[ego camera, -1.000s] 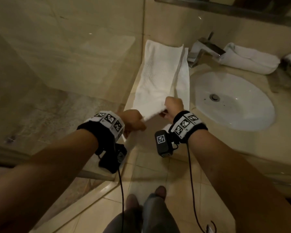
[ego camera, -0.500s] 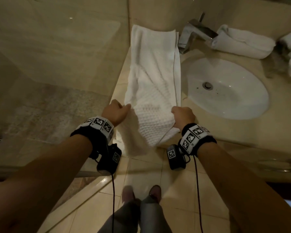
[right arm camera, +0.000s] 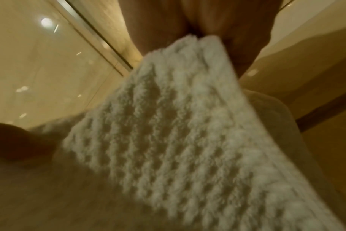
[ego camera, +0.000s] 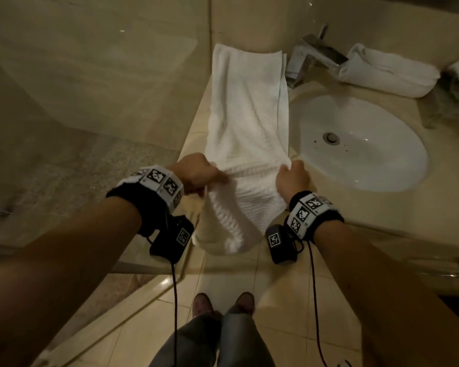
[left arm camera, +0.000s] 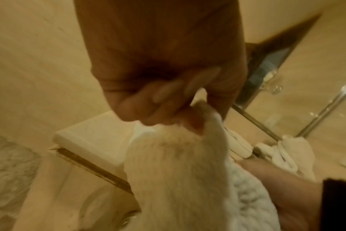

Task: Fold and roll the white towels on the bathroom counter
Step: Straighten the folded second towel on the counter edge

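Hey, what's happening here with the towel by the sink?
A person is folding a long white towel laid lengthwise on the bathroom counter, left of the sink. The left hand and right hand each pinch a side edge of the towel near the counter's front edge, and its near end hangs down over that edge. Behind the sink, beside the faucet, lies an already rolled towel. So this towel is partly folded and not yet rolled.
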